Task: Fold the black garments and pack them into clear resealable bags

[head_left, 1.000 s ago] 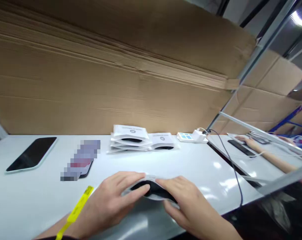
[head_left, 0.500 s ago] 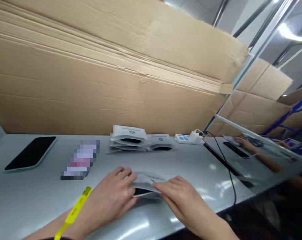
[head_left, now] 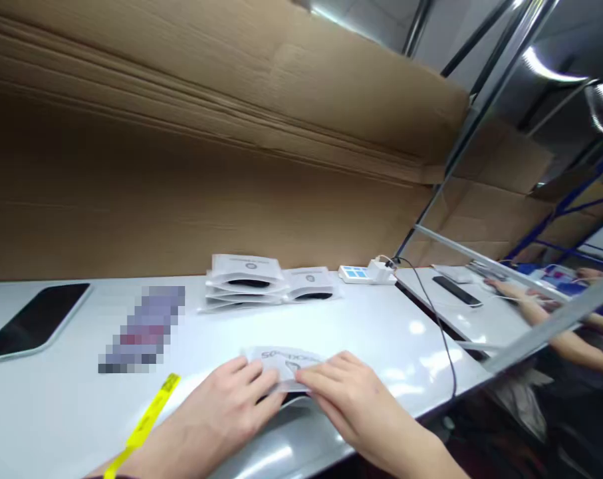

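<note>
A translucent white pouch (head_left: 274,360) with dark printing lies low over the table in front of me, something black showing at its near, parted edge. My left hand (head_left: 231,407), a yellow band (head_left: 149,419) at its wrist, has its fingers closed around the pouch's left end. At the other end my right hand (head_left: 354,399) pinches the pouch with thumb and fingers. Behind it sits a stack of similar pouches (head_left: 246,267), with another pouch (head_left: 310,281) beside it on the right. Black material shows in their openings too.
On the left of the white table (head_left: 375,332) lie a dark-screened phone (head_left: 36,319) and a blurred-out phone-like device (head_left: 144,329). A power strip (head_left: 363,273) with a cable (head_left: 438,319) is at the back. Cardboard (head_left: 206,213) walls the rear. Another person's arm (head_left: 535,316) reaches in at right.
My view has shifted, so the table things appear further left. The pouch's printed upper face shows more fully now, and its near opening looks different. Both hands keep their hold.
</note>
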The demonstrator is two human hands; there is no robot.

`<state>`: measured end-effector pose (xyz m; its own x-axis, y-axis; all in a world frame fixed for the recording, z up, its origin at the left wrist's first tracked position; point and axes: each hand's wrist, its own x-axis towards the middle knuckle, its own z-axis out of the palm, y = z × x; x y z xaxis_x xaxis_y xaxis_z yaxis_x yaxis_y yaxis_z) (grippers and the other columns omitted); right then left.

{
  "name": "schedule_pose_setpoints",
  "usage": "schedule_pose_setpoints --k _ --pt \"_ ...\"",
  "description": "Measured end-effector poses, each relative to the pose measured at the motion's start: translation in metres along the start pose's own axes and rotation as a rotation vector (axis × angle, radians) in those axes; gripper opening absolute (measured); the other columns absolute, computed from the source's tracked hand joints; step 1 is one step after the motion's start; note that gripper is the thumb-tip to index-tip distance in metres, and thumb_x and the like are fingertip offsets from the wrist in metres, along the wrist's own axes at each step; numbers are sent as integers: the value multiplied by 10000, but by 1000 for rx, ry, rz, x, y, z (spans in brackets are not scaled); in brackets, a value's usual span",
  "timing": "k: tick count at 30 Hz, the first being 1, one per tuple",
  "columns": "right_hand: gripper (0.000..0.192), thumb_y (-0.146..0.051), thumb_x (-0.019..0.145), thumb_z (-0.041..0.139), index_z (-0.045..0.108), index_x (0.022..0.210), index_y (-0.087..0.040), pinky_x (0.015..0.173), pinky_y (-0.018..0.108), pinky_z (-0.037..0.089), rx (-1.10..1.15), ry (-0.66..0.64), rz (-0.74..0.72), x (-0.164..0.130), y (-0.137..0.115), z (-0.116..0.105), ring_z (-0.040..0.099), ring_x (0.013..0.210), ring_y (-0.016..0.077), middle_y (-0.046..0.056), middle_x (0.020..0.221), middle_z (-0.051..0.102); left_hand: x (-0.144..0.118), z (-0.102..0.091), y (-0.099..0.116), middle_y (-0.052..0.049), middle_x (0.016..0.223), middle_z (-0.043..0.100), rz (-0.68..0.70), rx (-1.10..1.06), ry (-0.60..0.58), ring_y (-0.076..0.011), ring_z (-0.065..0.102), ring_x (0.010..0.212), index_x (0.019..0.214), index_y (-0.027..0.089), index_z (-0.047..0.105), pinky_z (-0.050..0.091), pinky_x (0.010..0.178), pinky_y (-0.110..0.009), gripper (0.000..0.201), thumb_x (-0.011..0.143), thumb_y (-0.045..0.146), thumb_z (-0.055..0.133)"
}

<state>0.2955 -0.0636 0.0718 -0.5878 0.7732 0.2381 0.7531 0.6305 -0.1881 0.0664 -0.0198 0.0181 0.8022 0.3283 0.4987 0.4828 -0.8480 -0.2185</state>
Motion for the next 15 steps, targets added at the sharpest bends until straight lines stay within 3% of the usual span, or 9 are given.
schedule_pose_setpoints --k 2,7,10,15 --pt "236 -198 982 475 632 1153 -236 809 294 464 11 -21 7 -2 0 0 646 877 165 15 1012 737 0 5 1 35 819 636 -3 16 -37 -171 565 710 878 228 580 377 643 -321 153 856 79 605" --pt "363 -335 888 657 595 1236 -253 896 334 466 57 -46 51 -9 1 6 621 1012 207 27 1165 699 6 3 3 26 729 609 29 18 31 -182 546 661 757 220 546 324 598 -329 183 894 99 538" --pt "427 -244 867 673 571 1281 -230 919 358 471 52 27 46 -13 5 15 618 1043 227 49 1221 684 11 0 5 20 731 618 60 15 83 -182 548 650 784 213 555 331 597 -327 191 934 115 489" --pt "362 -111 881 584 617 1223 -225 785 336 511 31 119 15 -14 15 25 664 900 203 34 1102 738 20 -15 7 13 797 687 39 -53 170 -157 565 612 846 204 600 389 564 -301 194 963 160 452"
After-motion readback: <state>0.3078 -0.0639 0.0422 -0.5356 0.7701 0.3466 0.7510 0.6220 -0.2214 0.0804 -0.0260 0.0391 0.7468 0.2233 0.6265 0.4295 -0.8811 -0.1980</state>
